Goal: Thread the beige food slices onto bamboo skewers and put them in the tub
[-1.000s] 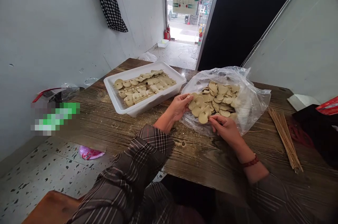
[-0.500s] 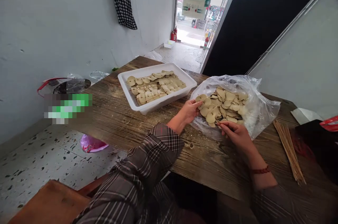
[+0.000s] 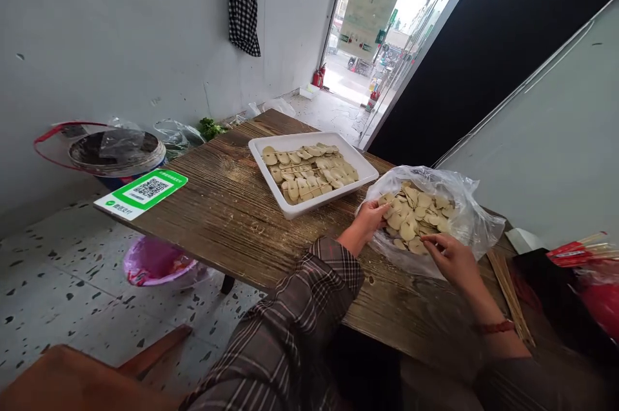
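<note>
My left hand [image 3: 371,217] is closed on a few round beige slices at the left edge of a clear plastic bag [image 3: 476,220]. Loose slices [image 3: 425,204] of the same kind are heaped in the bag. At its near side my right hand [image 3: 449,257] pinches a thin bamboo skewer, mostly hidden by the fingers and slices. To the left, a white plastic tray [image 3: 289,210] holds rows of slices threaded on skewers [image 3: 309,186]. A bundle of bare bamboo skewers [image 3: 507,291] lies to the right, partly behind my right forearm.
The wooden table [image 3: 217,217] carries a green QR-code card [image 3: 149,190] at its left corner. Beside it on the floor are a bucket [image 3: 118,156] and a pink basin [image 3: 157,266]. A brown stool [image 3: 68,379] stands near left; red packets [image 3: 575,253] sit at right.
The view has shifted, so tray, bag and hands appear lower and farther right. Both hands stay at the bag; my right fingertips have moved slightly away from the left hand.
</note>
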`<state>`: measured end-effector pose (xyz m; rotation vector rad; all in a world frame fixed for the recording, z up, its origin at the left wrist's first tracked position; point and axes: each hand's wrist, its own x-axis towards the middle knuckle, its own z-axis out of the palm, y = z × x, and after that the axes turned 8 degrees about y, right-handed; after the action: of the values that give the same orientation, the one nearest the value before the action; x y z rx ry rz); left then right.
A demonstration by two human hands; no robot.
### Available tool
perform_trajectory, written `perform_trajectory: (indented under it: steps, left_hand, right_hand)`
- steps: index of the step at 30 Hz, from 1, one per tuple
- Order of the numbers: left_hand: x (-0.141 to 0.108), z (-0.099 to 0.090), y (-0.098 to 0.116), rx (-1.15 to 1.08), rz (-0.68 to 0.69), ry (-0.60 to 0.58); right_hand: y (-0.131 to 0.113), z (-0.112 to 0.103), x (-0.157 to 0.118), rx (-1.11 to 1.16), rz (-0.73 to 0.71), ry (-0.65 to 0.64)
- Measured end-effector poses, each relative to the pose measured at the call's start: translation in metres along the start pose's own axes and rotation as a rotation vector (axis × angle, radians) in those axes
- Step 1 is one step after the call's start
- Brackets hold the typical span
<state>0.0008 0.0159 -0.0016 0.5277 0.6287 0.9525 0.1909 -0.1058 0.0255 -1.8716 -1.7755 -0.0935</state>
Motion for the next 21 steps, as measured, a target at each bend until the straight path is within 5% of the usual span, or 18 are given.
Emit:
perform_trajectory:
  steps: [8, 13, 21]
  left_hand:
    - [-0.002, 0.0, 0.002, 0.057, -0.025, -0.06]
    - [-0.002, -0.002, -0.002, 0.155, -0.04, -0.073]
    - [0.003, -0.004, -0.009, 0.119, 0.067, -0.119]
  right_hand:
    - [-0.027, -0.026, 0.016, 0.005, 0.147, 0.147]
    - [-0.079, -0.031, 0.036, 0.303, 0.323, 0.123]
    - [-0.179, 0.02, 0.086, 0.965, 0.545, -0.16]
